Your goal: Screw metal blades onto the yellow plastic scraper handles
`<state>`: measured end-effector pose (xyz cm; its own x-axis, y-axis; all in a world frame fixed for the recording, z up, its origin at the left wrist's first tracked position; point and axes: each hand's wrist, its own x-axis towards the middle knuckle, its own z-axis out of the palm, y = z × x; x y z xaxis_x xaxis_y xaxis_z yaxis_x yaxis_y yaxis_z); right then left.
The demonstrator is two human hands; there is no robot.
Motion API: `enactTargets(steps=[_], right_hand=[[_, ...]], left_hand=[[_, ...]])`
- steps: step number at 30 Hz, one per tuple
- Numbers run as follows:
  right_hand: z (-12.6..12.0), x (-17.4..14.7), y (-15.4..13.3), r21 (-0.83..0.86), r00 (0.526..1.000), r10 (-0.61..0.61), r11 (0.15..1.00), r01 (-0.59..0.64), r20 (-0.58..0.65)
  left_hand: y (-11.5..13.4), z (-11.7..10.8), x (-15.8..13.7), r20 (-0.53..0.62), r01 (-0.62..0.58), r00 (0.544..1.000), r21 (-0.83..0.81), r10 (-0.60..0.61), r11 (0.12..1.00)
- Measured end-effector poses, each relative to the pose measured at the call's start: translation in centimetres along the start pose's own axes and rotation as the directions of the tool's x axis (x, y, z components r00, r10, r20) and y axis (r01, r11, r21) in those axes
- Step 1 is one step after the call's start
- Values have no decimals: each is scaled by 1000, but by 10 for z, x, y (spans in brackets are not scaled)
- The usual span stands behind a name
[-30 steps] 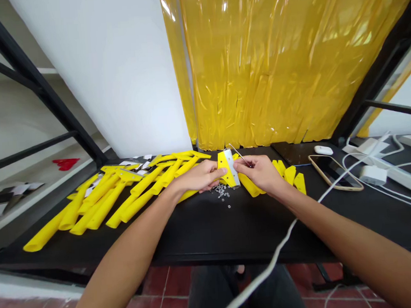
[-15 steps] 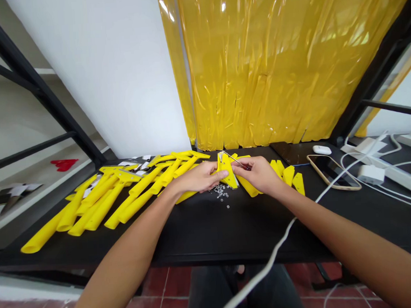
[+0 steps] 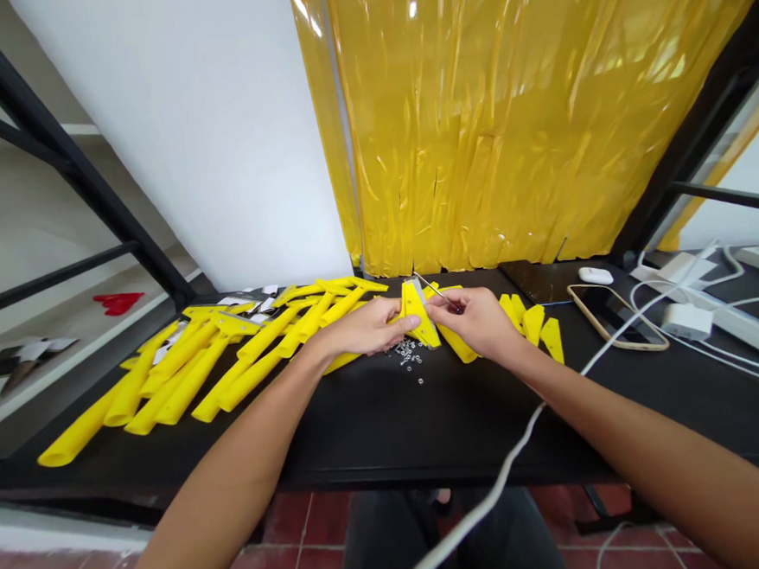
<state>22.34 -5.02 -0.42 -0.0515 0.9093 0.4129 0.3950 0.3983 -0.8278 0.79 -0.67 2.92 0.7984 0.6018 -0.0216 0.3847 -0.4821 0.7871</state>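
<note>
My left hand [image 3: 377, 324] is closed on a yellow triangular scraper head [image 3: 416, 310], its thumb lying across the front. A grey metal strip shows along the piece's right edge. In my right hand [image 3: 476, 319] is a screwdriver [image 3: 437, 292], its thin shaft pointing up and left past the top of the piece, while the fingertips are close to the piece's right side. Small loose nuts [image 3: 412, 356] lie scattered on the black table just below. Behind my right hand a yellow tubular handle [image 3: 460, 345] is partly hidden.
Many yellow scraper handles [image 3: 183, 367] are piled at the left. Several yellow triangular plates [image 3: 534, 323] lie right of my right hand. Further right are a phone [image 3: 618, 318], a white earbud case [image 3: 596, 276] and a charger [image 3: 686, 322]. A white cable [image 3: 515, 457] crosses the table's front edge.
The scraper head has turned slightly, so more of its grey strip shows. The screwdriver's tip has shifted a little up and right. Both hands stay nearly in place.
</note>
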Motion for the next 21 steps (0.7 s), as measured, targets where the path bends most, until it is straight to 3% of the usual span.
enactTargets(steps=[8,13,21], right_hand=[[-10,6,4,-43,993,-7,999,12,119],[-6,5,3,4,994,13,1000,-14,106],[-6,3,-1,16,996,-15,1000,13,91]], left_hand=[[-3,-2,0,68,60,996,-35,-57,998],[-5,-2,2,92,38,995,-134,-26,990],[-4,-1,2,87,-29,996,-99,38,995]])
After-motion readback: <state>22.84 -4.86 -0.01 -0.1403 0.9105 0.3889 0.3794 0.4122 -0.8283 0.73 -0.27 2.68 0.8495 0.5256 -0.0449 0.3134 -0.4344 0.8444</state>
